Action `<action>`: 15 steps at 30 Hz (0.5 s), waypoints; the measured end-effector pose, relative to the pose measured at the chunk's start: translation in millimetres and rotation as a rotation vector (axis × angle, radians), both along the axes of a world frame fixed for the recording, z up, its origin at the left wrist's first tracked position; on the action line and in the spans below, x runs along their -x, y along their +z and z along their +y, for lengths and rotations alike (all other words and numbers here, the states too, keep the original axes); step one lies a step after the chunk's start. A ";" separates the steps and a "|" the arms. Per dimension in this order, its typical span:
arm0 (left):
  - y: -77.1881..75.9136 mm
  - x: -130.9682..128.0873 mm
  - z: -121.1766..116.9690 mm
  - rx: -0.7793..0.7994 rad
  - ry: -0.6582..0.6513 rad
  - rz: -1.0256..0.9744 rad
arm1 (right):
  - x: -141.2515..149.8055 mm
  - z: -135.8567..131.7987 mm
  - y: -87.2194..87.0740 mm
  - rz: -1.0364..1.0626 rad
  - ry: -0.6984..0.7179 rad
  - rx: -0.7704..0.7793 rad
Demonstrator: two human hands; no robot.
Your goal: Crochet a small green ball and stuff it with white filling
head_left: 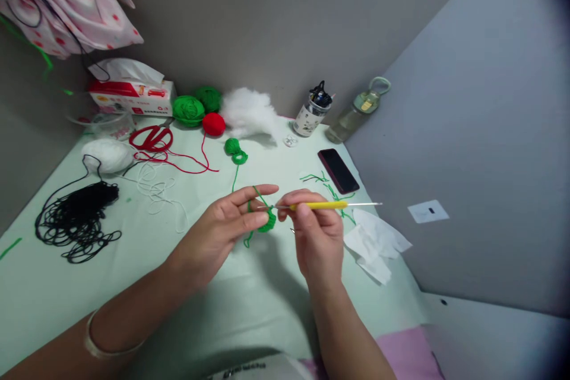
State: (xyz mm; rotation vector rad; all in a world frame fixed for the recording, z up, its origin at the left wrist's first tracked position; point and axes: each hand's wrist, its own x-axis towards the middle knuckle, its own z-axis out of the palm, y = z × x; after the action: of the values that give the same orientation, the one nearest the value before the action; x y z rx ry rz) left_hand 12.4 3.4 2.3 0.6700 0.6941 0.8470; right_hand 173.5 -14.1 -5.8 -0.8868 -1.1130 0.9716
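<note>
Between the thumb and fingers of my left hand (222,222) is a small green crochet piece (268,222). Green yarn runs over the raised index finger, and a short green tail hangs below the piece. My right hand (318,231) grips a crochet hook (323,205) by its yellow handle. The hook's metal tip reaches left to the top edge of the piece; whether it passes through a stitch is too small to tell. Beyond my left hand, a small green yarn ball (232,146) and a green crocheted ring (239,157) lie on the table, with a strand leading toward that hand.
Along the back stand a tissue box (133,98), green yarn balls (189,110), a red ball (214,124), white stuffing (249,111), a pen cup (308,119) and a bottle (351,116). Left lie red scissors (152,138) and black yarn (82,214); right, a phone (338,171) and tissues (376,243).
</note>
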 end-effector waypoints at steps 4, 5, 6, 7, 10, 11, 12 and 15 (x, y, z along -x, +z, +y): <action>-1.3 -2.9 -3.0 -0.132 0.000 0.083 | 2.0 0.4 -3.2 -0.070 -0.002 0.006; -0.9 -1.2 -1.1 -0.170 -0.021 0.103 | 0.3 1.5 -2.9 -0.039 -0.010 0.031; -0.4 1.8 2.1 -0.212 -0.048 0.136 | -2.0 2.8 -2.1 0.006 -0.010 0.063; 0.4 6.3 6.6 -0.257 -0.067 0.185 | -4.9 4.3 -1.1 0.059 0.001 0.099; 3.3 27.3 24.3 -0.374 -0.052 0.387 | -15.3 8.6 2.3 0.226 0.098 0.179; 4.4 35.9 30.2 -0.411 -0.044 0.423 | -19.2 9.7 3.1 0.273 0.143 0.191; 5.5 44.8 35.4 -0.435 -0.045 0.459 | -23.4 10.6 3.7 0.314 0.186 0.195; 9.0 71.1 46.3 -0.450 -0.130 0.558 | -38.9 12.6 5.6 0.437 0.239 0.163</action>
State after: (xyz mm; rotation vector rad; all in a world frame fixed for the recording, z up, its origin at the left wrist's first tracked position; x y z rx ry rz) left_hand -58.7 49.7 11.3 1.3740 0.9533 0.7000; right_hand 212.4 -1.4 -0.2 -0.6342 -0.7813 1.3935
